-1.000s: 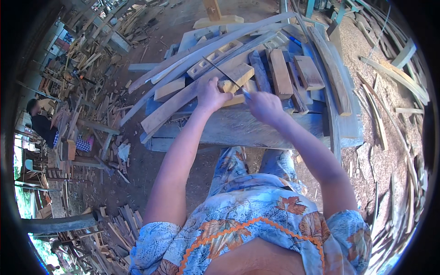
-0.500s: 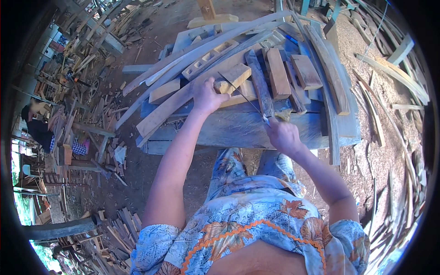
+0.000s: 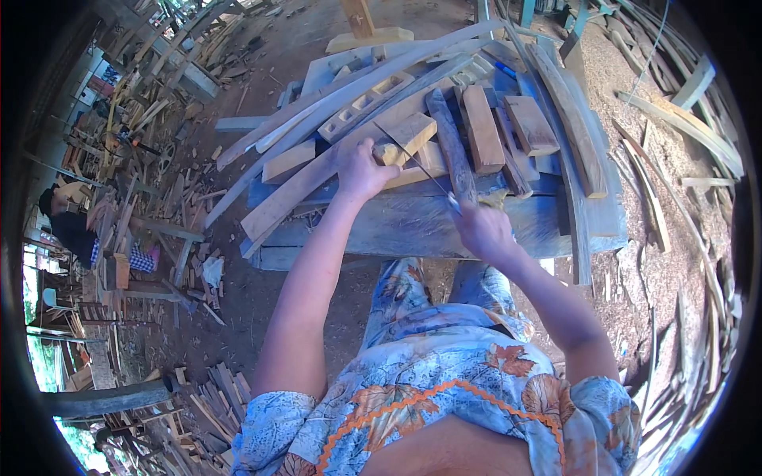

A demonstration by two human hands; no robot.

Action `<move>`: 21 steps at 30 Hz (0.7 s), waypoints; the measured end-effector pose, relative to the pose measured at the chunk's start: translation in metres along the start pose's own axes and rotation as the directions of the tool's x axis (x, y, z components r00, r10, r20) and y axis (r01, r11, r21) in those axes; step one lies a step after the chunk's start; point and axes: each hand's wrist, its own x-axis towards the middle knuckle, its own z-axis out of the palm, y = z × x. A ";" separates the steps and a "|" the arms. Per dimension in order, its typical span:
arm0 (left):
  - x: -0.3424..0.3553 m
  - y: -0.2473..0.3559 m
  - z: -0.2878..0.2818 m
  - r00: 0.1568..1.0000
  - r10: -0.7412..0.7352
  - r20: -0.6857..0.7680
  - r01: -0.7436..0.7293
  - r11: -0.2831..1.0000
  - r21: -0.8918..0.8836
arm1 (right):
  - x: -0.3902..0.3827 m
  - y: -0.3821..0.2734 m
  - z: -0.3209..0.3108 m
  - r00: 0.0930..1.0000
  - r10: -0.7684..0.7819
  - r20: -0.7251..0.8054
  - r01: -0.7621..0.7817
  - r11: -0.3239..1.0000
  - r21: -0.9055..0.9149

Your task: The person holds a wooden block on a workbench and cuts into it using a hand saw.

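Note:
A short, pale wooden block (image 3: 413,133) lies over other boards on the wooden bench, its near left end rough and cut. My left hand (image 3: 363,171) is closed on that end, with the thumb on its near side. In my right hand (image 3: 485,232) is the handle of a long, thin, dark tool (image 3: 429,174) that looks like a file. It slants across the block, its tip pointing to the far left. My right fingers are wrapped round the handle and hide most of it. Just beyond that hand lies a dark, narrow stick (image 3: 452,143).
The bench (image 3: 381,226) also bears a squared block (image 3: 482,131), a thick block (image 3: 531,125), a piece with square holes (image 3: 367,103) and long curved strips (image 3: 317,99). Wood scraps cover the ground on both sides. A seated person (image 3: 71,226) is at the far left.
My right hand has pushed the tool a little away and to the left across the block. My left hand keeps its hold on the block.

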 end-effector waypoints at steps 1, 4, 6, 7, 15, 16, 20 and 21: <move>0.001 0.002 0.000 1.000 0.003 0.001 -0.003 1.000 -0.010 | -0.012 0.008 -0.003 1.000 0.003 -0.003 -0.003 1.000 -0.003; 0.003 -0.003 0.004 1.000 0.008 -0.021 -0.008 1.000 0.000 | -0.020 0.011 -0.010 1.000 -0.005 -0.002 0.005 1.000 0.000; 0.001 0.000 0.001 1.000 0.012 -0.009 -0.012 1.000 0.010 | 0.009 -0.003 -0.018 0.996 0.029 0.085 -0.024 0.998 -0.058; -0.001 0.002 -0.002 1.000 0.012 0.001 -0.012 1.000 0.018 | 0.029 -0.013 -0.018 0.996 0.008 0.085 -0.005 0.999 -0.039; 0.002 0.010 0.001 0.999 -0.028 0.036 0.027 0.999 0.017 | 0.071 -0.029 -0.007 0.998 -0.061 -0.001 0.061 0.998 0.036; 0.000 0.006 -0.001 1.000 -0.008 0.009 0.009 1.000 -0.012 | 0.057 -0.026 -0.009 0.997 -0.064 0.033 0.062 0.997 0.039; 0.002 0.003 0.000 0.999 0.021 -0.024 -0.021 1.000 -0.017 | -0.012 -0.001 -0.019 0.993 0.066 0.101 -0.065 0.998 -0.020; 0.003 0.001 0.000 0.999 0.029 -0.027 -0.030 0.999 -0.030 | -0.020 0.001 -0.021 0.987 0.100 0.128 -0.097 0.995 -0.031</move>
